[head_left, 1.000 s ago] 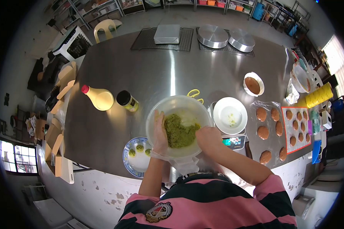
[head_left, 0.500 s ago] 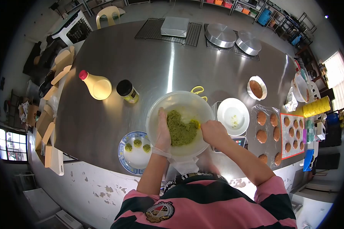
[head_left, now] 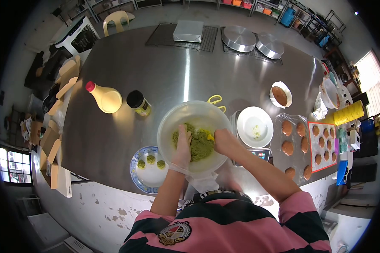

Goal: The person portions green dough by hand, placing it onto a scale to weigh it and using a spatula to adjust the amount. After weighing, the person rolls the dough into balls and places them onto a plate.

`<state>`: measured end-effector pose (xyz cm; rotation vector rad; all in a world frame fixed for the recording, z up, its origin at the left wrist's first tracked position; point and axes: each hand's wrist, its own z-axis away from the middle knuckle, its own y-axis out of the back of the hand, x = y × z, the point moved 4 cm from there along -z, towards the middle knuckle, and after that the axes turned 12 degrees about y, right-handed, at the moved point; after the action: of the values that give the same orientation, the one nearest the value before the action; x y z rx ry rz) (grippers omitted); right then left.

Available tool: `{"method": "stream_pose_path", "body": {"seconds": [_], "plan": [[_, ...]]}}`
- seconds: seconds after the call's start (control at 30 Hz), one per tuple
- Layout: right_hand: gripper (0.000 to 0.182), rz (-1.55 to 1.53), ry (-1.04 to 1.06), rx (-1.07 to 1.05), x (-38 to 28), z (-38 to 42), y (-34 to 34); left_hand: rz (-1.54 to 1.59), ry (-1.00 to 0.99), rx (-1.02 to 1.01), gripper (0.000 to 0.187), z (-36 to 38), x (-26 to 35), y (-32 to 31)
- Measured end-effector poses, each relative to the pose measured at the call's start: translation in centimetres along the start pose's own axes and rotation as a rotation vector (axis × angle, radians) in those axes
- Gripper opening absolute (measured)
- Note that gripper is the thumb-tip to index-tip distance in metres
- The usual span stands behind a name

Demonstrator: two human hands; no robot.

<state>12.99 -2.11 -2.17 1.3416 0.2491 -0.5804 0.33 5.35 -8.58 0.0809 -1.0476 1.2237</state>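
Observation:
A translucent plastic bowl [head_left: 166, 126] stands in front of me with a crumbly green mixture [head_left: 202, 147] inside. My left hand [head_left: 182, 145], in a clear plastic glove, reaches into it with fingers stretched against the mixture's left side. Bare, my right hand [head_left: 227, 142] is closed around a small yellow utensil [head_left: 210, 137] whose end touches the mixture; its exact kind is hidden by the hand. Left of the bowl, a blue-patterned plate [head_left: 136, 179] carries three green balls [head_left: 150, 159]. On the right, a white bowl [head_left: 244, 128] with green crumbs rests on a digital scale [head_left: 261, 155].
Yellow-handled scissors [head_left: 215, 100] lie behind the mixing bowl. A yellow bottle [head_left: 107, 99] and a black-lidded jar [head_left: 139, 103] stand to the left. Brown rounds [head_left: 287, 147] lie on plastic at right, beside a red-edged mat [head_left: 323, 160]. Metal pans [head_left: 238, 38] sit on racks at the back.
My left hand has moved from the bowl's left wall onto the mixture. My right hand, with the yellow utensil, has shifted left, further into the bowl.

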Motion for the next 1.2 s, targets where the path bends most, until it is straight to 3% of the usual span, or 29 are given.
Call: {"method": "stream_pose_path", "body": {"seconds": [0.13, 0.5, 0.63, 0.77, 0.87, 1.03, 1.2], "plan": [[0.015, -0.021, -0.021, -0.081, -0.4, -0.1, -0.7, 0.001, 0.018, 0.052, 0.083, -0.5, -0.6, 0.4], [0.014, -0.282, -0.046, 0.028, 1.7, -0.6, -2.2, -0.066, 0.038, 0.107, 0.08, -0.3, -0.5, 0.4], [0.015, -0.286, 0.026, 0.061, 1.0, -0.3, -1.5, -0.057, 0.07, 0.152, 0.076, 0.3, 0.5, 0.2], [0.017, -0.225, -0.039, 0.081, 0.7, 1.0, -0.4, -0.055, 0.087, 0.112, 0.074, 1.2, 1.8, -0.4], [0.019, -0.248, -0.049, 0.096, 1.0, 2.4, 1.4, -0.074, 0.029, 0.123, 0.07, 2.4, 2.8, -0.7], [0.021, -0.343, -0.02, 0.142, 2.8, 4.1, 2.8, -0.125, -0.251, 0.152, 0.06, 4.6, 4.9, -1.4], [0.022, -0.524, -0.063, 0.207, 3.5, 6.4, 2.9, -0.076, -0.319, 0.172, 0.056, 4.2, 3.8, -1.1]]}}
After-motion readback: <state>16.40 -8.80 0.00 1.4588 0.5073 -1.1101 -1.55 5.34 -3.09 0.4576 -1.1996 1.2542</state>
